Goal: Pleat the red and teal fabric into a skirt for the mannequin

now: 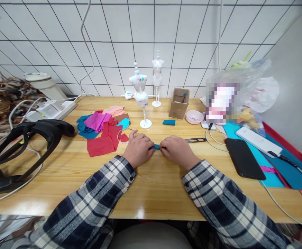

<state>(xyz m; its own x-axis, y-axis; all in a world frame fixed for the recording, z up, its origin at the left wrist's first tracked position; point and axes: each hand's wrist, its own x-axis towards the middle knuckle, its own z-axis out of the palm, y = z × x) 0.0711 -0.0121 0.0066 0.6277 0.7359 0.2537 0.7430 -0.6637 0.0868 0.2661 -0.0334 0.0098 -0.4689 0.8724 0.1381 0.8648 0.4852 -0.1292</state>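
Note:
A small strip of teal paper (156, 147) is pinched between my two hands, just above the wooden table (151, 180). My left hand (139, 148) has its fingertips closed on the strip's left end, thumb side raised. On the right end, the fingers of my right hand (178, 150) are closed too. Most of the strip is hidden by the fingers. Beyond the hands lies another flat teal piece (168, 122). Thread snips (196, 140) rest right of my right hand, and a thin hoop (119, 135) lies left of my left hand.
Two small white dress forms (141, 90) stand behind the hands. A cardboard box (179, 103) and a pink bowl (194, 117) of small beads are at back right. Crumpled coloured pieces (105, 140) lie left. A black phone (244, 158) sits right; a black headset frame (23, 148) stands far left.

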